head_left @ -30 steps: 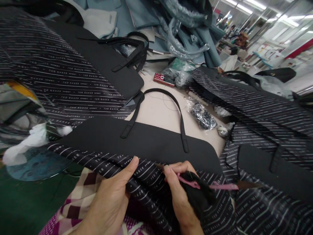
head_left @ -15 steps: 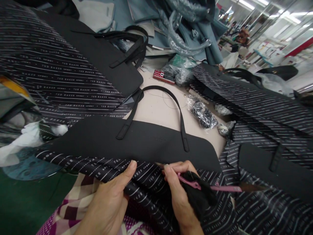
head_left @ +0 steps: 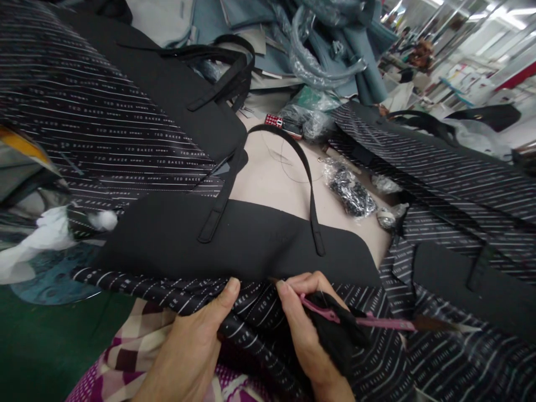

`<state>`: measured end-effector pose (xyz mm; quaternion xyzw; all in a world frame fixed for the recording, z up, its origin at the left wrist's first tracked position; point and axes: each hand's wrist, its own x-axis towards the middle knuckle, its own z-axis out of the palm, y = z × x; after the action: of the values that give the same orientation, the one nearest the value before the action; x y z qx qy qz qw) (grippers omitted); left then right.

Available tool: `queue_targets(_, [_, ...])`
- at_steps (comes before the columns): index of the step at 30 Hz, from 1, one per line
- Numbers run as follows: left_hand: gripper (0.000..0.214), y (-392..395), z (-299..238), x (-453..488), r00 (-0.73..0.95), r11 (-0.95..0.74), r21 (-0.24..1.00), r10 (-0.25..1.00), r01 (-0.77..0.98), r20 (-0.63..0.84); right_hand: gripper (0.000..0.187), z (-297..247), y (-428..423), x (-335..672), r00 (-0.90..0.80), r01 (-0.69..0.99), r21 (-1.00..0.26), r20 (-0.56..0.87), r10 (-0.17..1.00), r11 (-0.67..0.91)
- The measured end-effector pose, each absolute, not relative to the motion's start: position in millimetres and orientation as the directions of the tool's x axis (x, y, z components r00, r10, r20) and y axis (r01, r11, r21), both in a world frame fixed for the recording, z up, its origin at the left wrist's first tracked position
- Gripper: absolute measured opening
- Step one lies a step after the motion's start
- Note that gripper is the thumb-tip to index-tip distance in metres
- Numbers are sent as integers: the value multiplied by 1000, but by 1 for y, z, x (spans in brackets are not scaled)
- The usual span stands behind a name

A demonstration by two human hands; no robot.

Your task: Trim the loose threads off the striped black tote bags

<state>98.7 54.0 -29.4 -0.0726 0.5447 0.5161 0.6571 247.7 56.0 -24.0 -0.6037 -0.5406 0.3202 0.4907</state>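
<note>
A black bag panel (head_left: 251, 251) with a thin strap handle (head_left: 310, 190) lies before me, its striped, lettered black lining (head_left: 151, 290) folded along the lower edge. My left hand (head_left: 192, 335) grips the lining, thumb on top near the seam; its other fingers are underneath. My right hand (head_left: 305, 318) is closed around a pink-handled tool (head_left: 385, 322) whose long narrow blade points right; its exact kind is unclear. Thumb and forefinger pinch at the panel's edge, where a thin brownish tip shows. Black material (head_left: 341, 335) lies against the right palm.
Another bag panel with handles (head_left: 221, 125) lies at left, more striped pieces (head_left: 444, 173) at right. On the pale tabletop (head_left: 272, 178) are loose thread, a red phone (head_left: 274, 120) and plastic-wrapped black parts (head_left: 352, 190). Grey-blue pieces (head_left: 251, 28) are heaped behind.
The strap's arch has shifted up slightly and leans a little differently. Both hands keep their grip, with the right fingertips slightly further left along the edge.
</note>
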Motion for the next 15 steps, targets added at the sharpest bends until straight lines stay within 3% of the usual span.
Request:
queue_targets(5, [65,54,-30,98,-135,420,474,621,-774,-772,29,-27,54,252,204,313,-948,124,971,55])
queue_targets(10, [46,58,-24,96,-21,486,385,599,-785,-801,29,-38,52,265,253,110,-992,80,964,54])
queue_targets(12, [41,59,-21,95,-20,494,385,595,-779,-803,28,-41,51,267,244,137,-989,95,965,62])
queue_targets(15, [51,59,-21,94,-35,485,400,603,-777,-797,27,-42,51,267,233,188,-981,97,968,53])
